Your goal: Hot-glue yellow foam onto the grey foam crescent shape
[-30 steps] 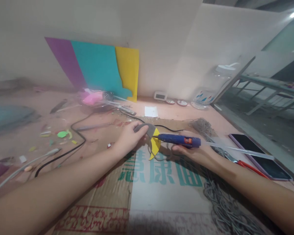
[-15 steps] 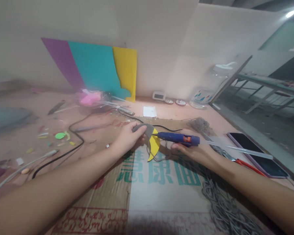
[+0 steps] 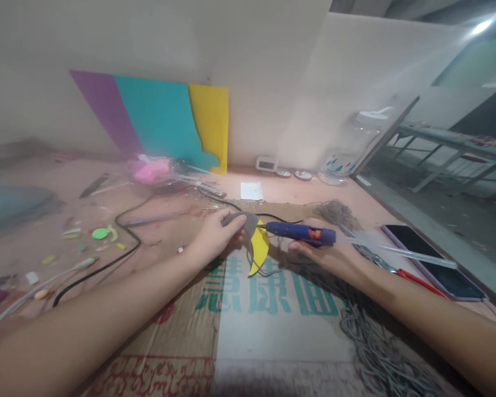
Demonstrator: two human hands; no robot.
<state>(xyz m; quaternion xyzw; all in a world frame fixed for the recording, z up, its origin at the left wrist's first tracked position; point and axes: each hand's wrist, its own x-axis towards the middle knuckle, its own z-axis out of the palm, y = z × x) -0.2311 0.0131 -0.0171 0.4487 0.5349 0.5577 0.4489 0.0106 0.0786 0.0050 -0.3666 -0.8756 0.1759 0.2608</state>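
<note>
Pinched in my left hand (image 3: 225, 229) is a crescent-shaped piece, its upper part covered in grey cord (image 3: 247, 220) and its lower part bare yellow (image 3: 259, 248). A loose strand of grey cord loops around its lower end. My right hand (image 3: 320, 245) is closed round a blue hot glue gun (image 3: 300, 231). The gun's nozzle points left and meets the piece where the grey covering gives way to yellow. From the gun's rear sticks a long clear glue stick (image 3: 413, 255). Whether fresh glue lies at the tip is too small to tell.
Below is printed cardboard (image 3: 182, 331). A heap of grey cord (image 3: 380, 342), red-handled scissors (image 3: 421, 282) and a phone (image 3: 434, 262) lie right. Behind stand a clear bottle (image 3: 351, 149) and coloured sheets (image 3: 157, 121). A black cable (image 3: 128, 231) and scraps lie left.
The glue gun's nozzle stays at the boundary of the grey cord and the yellow. Both hands keep nearly the same place, while the camera's view has shifted slightly.
</note>
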